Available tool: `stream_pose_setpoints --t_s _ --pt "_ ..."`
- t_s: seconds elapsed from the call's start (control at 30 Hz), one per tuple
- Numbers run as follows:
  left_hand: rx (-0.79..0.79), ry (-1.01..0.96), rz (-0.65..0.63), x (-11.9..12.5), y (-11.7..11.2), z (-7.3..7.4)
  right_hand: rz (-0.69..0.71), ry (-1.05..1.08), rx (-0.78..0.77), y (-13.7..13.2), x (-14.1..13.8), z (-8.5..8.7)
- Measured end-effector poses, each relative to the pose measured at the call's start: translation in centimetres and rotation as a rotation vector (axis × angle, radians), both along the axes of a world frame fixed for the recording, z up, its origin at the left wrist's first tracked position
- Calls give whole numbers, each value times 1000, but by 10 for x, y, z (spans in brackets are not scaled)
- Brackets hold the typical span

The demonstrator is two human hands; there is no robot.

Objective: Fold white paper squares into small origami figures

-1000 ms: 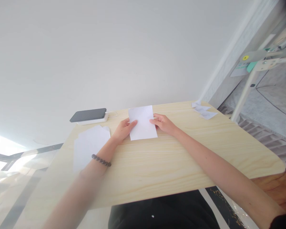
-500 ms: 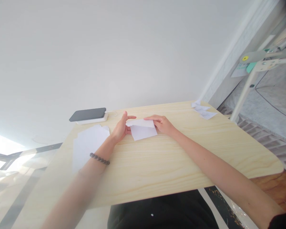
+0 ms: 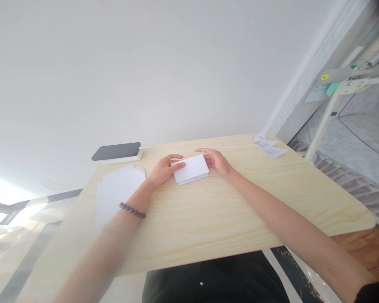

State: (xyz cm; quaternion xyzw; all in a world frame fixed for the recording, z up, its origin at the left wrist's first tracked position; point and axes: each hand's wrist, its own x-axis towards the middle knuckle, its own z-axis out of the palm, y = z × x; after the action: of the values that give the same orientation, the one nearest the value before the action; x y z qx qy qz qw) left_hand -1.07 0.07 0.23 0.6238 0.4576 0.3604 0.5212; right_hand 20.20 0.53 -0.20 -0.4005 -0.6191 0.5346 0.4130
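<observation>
A small white sheet of paper [image 3: 192,168] is folded over on itself, its upper layer stopping just short of the lower one at the near edge. My left hand [image 3: 164,169] grips its left end, with the thumb flat on top and other fingers behind. At the right end, my right hand [image 3: 219,162] has its upper finger stretched out above the paper. Its other fingers are close against the paper's right edge, partly hidden, and I cannot tell whether they touch it.
Loose white sheets [image 3: 118,187] lie left, partly under my left forearm. Behind them a dark phone [image 3: 116,151] rests on a white block [image 3: 126,159] with a cable. Several folded paper pieces [image 3: 268,146] sit at the table's [image 3: 227,223] far right corner, near a white metal frame [image 3: 326,113].
The raised upper flap has come down toward me over the lower part. My left thumb has moved onto the paper, and my right finger has lifted off it.
</observation>
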Motion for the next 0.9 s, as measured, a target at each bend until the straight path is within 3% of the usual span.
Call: stream_pose_setpoints --t_s 0.13,0.23,0.9 --pt "46 32 30 1 0 -1 -116 -167 139 -1 -3 -3" --pt "84 58 51 2 0 -1 -105 -199 194 -1 -5 -6" --pt "155 107 58 3 -2 -2 -32 -130 136 0 -3 -7"
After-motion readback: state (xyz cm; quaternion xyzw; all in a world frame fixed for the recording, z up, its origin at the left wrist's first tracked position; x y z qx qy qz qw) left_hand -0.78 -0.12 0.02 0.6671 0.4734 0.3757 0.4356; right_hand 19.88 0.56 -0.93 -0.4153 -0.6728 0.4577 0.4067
